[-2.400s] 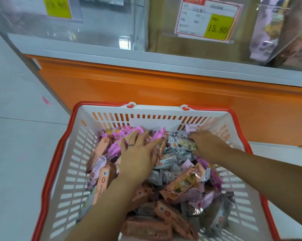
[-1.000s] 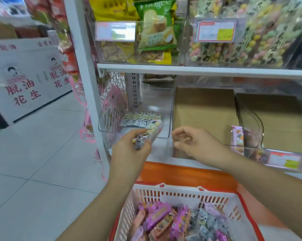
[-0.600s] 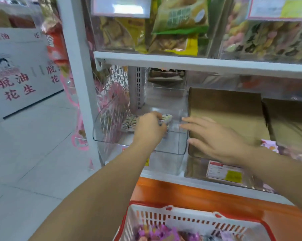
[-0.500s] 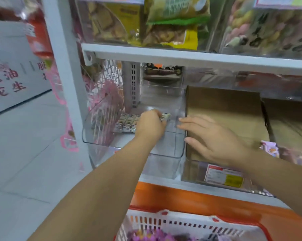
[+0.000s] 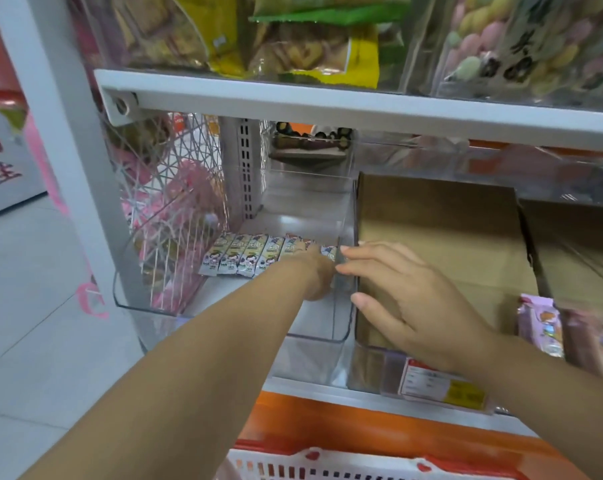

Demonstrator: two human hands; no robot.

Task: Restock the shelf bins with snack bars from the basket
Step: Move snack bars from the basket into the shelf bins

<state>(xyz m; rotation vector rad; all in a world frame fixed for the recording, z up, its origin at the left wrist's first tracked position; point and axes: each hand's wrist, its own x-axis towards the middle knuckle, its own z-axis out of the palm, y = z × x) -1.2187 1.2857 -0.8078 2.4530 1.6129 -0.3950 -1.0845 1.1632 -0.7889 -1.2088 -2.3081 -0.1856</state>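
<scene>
A clear plastic bin sits on the lower shelf with a row of several grey-white snack bars standing along its back. My left hand reaches deep into the bin at the right end of that row, fingers curled around a bar that is mostly hidden behind the hand. My right hand rests with straight fingers against the bin's right wall and the cardboard beside it, holding nothing. Only the far rim of the white and red basket shows at the bottom edge.
A brown cardboard box fills the neighbouring bin, with purple snack packs further right and a price tag in front. The white shelf board above carries bagged snacks. A wire rack hangs at left.
My left hand carried a snack bar up from the basket into the clear bin and pushed further back to the row. My right hand opened and settled against the bin's right side.
</scene>
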